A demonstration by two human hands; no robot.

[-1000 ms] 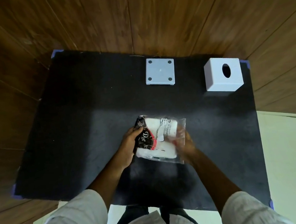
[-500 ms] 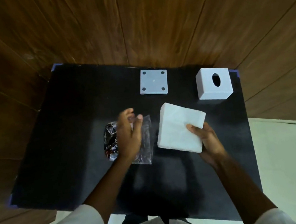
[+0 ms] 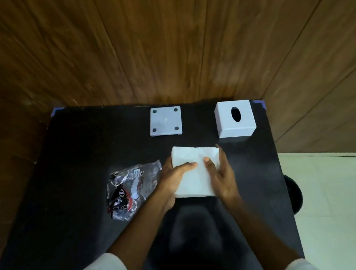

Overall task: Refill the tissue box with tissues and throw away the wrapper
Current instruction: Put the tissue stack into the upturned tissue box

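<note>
A white stack of tissues (image 3: 193, 160) sits in the middle of the black table, held between both hands. My left hand (image 3: 174, 178) grips its left edge with the thumb on top. My right hand (image 3: 221, 174) grips its right edge, thumb also on top. The empty clear wrapper (image 3: 129, 188), with black and red print, lies crumpled on the table just left of my left hand. The white cube tissue box (image 3: 235, 121) with an oval opening on top stands at the back right. Its flat square base plate (image 3: 165, 121) lies apart at the back centre.
The black table (image 3: 63, 175) is backed by wood-panelled walls on the far and left sides. A pale floor (image 3: 344, 202) lies to the right, with a dark round object (image 3: 294, 196) at the table's right edge.
My left hand let go of the wrapper, which now lies on the table, and moved right onto the tissue stack. Both hands now hold the stack.
</note>
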